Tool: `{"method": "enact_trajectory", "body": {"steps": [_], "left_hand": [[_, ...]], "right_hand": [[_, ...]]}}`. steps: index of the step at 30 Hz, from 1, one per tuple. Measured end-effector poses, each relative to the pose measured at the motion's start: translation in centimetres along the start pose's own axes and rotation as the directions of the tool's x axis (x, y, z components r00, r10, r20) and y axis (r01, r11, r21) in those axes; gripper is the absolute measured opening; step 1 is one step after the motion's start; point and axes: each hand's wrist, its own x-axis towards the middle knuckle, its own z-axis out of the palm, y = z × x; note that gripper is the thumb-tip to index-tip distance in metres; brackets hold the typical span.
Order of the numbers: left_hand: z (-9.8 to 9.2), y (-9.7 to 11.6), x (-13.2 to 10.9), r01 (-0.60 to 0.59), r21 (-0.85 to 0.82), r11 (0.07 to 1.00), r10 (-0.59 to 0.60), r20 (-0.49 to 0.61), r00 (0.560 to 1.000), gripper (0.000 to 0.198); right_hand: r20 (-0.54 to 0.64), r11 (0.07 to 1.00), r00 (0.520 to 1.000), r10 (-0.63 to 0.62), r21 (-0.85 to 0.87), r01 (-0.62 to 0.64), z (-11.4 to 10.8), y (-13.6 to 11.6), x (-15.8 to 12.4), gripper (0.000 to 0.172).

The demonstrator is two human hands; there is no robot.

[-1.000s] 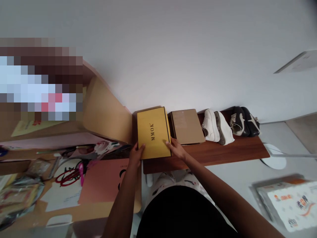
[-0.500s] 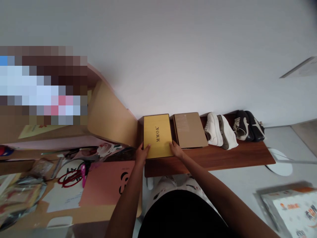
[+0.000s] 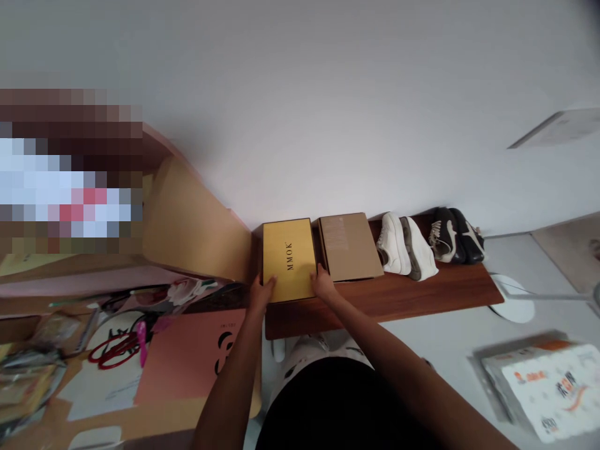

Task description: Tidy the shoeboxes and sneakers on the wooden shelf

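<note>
A yellow shoebox (image 3: 287, 259) marked "MMOK" rests at the left part of a dark reddish-brown wooden shelf (image 3: 403, 299), near the wall. My left hand (image 3: 260, 294) grips its left side close to the front corner, thumb over the lid. On the opposite side, my right hand (image 3: 323, 284) is closed on the box's right edge. Just right of that hand lies a plain brown cardboard box (image 3: 351, 247), with a narrow gap between the two boxes. The fingers under and behind the yellow box's sides are partly hidden.
White sneakers (image 3: 396, 244) and black shoes (image 3: 450, 236) stand farther right on the shelf. To the left, a desk carries a pink box (image 3: 187, 356), red cable (image 3: 112, 350) and papers. A white printed package (image 3: 553, 387) lies on the floor at lower right.
The whole view has shifted, so things appear farther left. Both hands keep their hold on the yellow shoebox, which shows no clear movement against the brown box.
</note>
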Motion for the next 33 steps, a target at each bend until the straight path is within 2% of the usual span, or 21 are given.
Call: {"method": "enact_trajectory", "body": {"steps": [2, 4, 7, 10, 13, 15, 18, 21, 24, 29, 33], "left_hand": [[0.1, 0.4, -0.2, -0.059, 0.077, 0.995, 0.065, -0.069, 0.996, 0.067], [0.7, 0.8, -0.9, -0.15, 0.137, 0.979, 0.166, -0.109, 0.98, 0.068], [2.8, 1.4, -3.1, -0.291, 0.136, 0.947, 0.302, -0.064, 0.951, 0.063], [6.7, 1.8, -5.7, -0.347, -0.003, 0.938, 0.346, 0.075, 0.935, 0.056], [11.6, 1.9, -7.4, -0.277, -0.117, 0.954, 0.299, 0.278, 0.913, 0.054], [14.9, 2.2, -7.5, -0.248, -0.104, 0.963, 0.268, 0.34, 0.901, 0.058], [18.6, 3.1, -6.4, -0.239, 0.02, 0.971, 0.225, 0.267, 0.937, 0.065], [20.5, 3.7, -4.7, -0.156, 0.133, 0.979, 0.135, 0.158, 0.978, 0.07], [21.1, 3.3, -3.3, -0.071, 0.133, 0.989, 0.056, 0.11, 0.992, 0.068], [21.3, 1.5, -2.4, 0.024, -0.003, 1.0, -0.023, 0.164, 0.986, 0.052], [21.5, 1.4, -2.4, 0.112, -0.115, 0.987, -0.088, 0.197, 0.977, 0.056]], "right_hand": [[-0.048, 1.0, 0.999, -0.012, 0.013, 0.013, -1.2, -0.2, -0.5, 0.054], [-0.077, 0.995, 0.994, -0.072, 0.058, 0.077, -3.3, 0.2, -1.2, 0.054], [-0.145, 0.992, 0.986, -0.076, 0.087, 0.09, -7.7, 1.8, -2.3, 0.051], [-0.245, 0.996, 0.969, -0.016, 0.086, 0.038, -12.4, 4.0, -2.8, 0.052], [-0.313, 0.997, 0.95, 0.021, 0.072, 0.002, -16.0, 5.7, -2.0, 0.054], [-0.351, 0.999, 0.936, 0.012, 0.043, 0.003, -17.4, 6.5, -0.7, 0.055], [-0.396, 1.0, 0.918, 0.002, -0.013, -0.007, -18.2, 7.5, 1.6, 0.056], [-0.399, 0.997, 0.916, 0.042, -0.049, -0.067, -17.7, 8.6, 3.7, 0.059], [-0.388, 0.993, 0.918, 0.085, -0.043, -0.11, -16.9, 9.9, 5.3, 0.059], [-0.307, 0.993, 0.944, 0.121, 0.021, -0.12, -15.9, 11.2, 6.5, 0.057], [-0.215, 0.979, 0.955, 0.204, 0.03, -0.202, -15.6, 11.3, 6.5, 0.055]]}}
